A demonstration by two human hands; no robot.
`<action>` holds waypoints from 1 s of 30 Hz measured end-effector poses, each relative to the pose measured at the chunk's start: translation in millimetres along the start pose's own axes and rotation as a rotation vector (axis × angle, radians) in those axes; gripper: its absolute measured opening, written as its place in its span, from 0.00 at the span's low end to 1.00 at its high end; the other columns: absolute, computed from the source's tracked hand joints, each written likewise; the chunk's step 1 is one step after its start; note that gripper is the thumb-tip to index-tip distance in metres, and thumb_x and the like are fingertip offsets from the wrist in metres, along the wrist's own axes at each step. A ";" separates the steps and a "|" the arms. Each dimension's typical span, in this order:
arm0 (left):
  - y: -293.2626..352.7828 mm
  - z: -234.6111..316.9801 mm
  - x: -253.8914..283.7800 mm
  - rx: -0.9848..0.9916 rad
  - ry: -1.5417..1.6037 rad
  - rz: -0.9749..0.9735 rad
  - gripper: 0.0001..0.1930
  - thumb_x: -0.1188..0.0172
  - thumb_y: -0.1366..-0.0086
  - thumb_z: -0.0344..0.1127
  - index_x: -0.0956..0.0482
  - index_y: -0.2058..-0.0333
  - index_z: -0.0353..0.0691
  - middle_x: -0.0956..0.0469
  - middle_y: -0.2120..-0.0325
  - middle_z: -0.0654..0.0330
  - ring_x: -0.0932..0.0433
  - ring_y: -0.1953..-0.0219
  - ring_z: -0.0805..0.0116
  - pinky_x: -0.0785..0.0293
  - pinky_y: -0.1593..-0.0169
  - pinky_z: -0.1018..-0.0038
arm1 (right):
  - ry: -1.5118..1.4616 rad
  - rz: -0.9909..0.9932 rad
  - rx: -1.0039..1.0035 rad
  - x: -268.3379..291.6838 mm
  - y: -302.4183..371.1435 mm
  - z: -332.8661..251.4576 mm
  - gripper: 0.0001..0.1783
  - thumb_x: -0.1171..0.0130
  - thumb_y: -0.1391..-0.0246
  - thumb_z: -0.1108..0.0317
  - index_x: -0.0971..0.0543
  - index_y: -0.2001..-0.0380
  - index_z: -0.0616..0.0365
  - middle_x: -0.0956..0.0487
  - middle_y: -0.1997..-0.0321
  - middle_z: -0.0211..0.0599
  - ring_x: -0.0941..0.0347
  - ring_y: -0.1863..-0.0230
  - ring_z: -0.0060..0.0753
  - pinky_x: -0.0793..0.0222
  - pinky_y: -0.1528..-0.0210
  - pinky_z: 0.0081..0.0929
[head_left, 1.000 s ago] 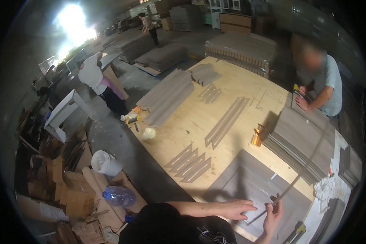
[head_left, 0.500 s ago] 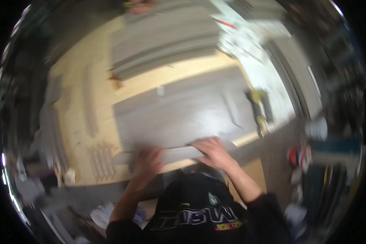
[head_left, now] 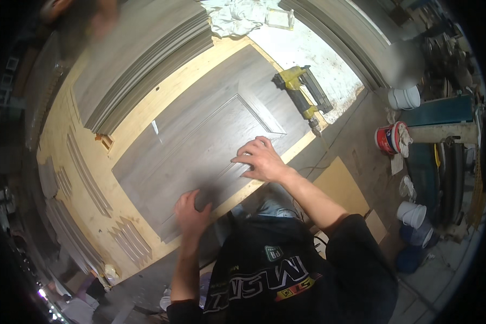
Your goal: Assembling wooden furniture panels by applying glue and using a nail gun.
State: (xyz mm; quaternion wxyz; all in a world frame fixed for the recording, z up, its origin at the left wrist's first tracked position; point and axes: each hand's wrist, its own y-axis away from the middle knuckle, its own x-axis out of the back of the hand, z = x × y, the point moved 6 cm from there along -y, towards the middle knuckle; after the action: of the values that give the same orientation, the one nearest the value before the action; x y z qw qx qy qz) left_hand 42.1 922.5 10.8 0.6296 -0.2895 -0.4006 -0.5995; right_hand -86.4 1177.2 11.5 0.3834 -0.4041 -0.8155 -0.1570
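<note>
A grey wood-grain panel (head_left: 186, 137) lies flat before me, with narrow moulding (head_left: 262, 116) forming a rectangular outline at its right part. Along the panel's near side, both hands are on a grey moulding strip (head_left: 229, 175). My left hand (head_left: 191, 216) has its fingers bent round the strip's left part; blur and a dark shadow hide some of the grip. Farther right, my right hand (head_left: 260, 159) curls over the strip with thumb and fingers. A yellow and black nail gun (head_left: 302, 92) rests on the panel's far right corner.
Stacked grey panels (head_left: 146, 59) lie across the bench's far side. Loose moulding strips (head_left: 86, 167) and short pieces (head_left: 130, 243) sit on the left. White crumpled sheeting (head_left: 235, 19) is at the back. A co-worker's blurred hand (head_left: 103, 19) shows top left. Buckets (head_left: 404, 98) stand right.
The view has turned, so the bench appears rotated. The moulding strip, earlier held at the panel's near edge, now lies over the panel, with both hands still on it.
</note>
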 end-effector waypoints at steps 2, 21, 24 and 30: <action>-5.9 6.7 -4.0 -0.016 0.004 0.004 0.29 0.25 0.50 0.37 0.21 0.48 0.43 0.25 0.51 0.56 0.27 0.45 0.51 0.35 0.40 0.56 | 0.007 -0.010 -0.014 4.0 2.3 7.6 0.29 0.23 0.60 0.62 0.16 0.49 0.39 0.24 0.49 0.25 0.33 0.38 0.33 0.52 0.27 0.50; -13.5 13.7 -14.6 -0.110 -0.107 0.046 0.30 0.23 0.52 0.37 0.20 0.48 0.44 0.26 0.54 0.60 0.28 0.48 0.55 0.36 0.41 0.56 | 0.015 -0.007 0.003 8.4 -4.2 19.9 0.28 0.22 0.61 0.61 0.15 0.52 0.39 0.25 0.49 0.22 0.33 0.39 0.34 0.50 0.30 0.48; -12.5 13.8 -14.9 -0.123 -0.115 0.071 0.29 0.23 0.52 0.36 0.20 0.48 0.44 0.26 0.53 0.60 0.27 0.48 0.55 0.35 0.42 0.56 | 0.012 -0.010 0.004 9.1 -4.8 19.7 0.27 0.22 0.61 0.61 0.15 0.52 0.39 0.25 0.49 0.22 0.33 0.39 0.34 0.49 0.30 0.47; -11.5 16.5 -12.0 -0.156 -0.142 0.093 0.27 0.24 0.52 0.36 0.18 0.50 0.43 0.25 0.53 0.59 0.27 0.48 0.55 0.33 0.43 0.56 | -0.009 -0.017 0.012 11.4 -6.6 19.0 0.27 0.23 0.60 0.62 0.15 0.52 0.39 0.24 0.48 0.22 0.33 0.39 0.34 0.49 0.30 0.45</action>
State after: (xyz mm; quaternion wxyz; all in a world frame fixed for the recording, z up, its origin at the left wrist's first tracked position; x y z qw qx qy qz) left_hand 28.6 941.3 7.7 0.6023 -0.3979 -0.3824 -0.5768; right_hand -105.3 1190.0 8.0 0.3809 -0.3954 -0.8215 -0.1536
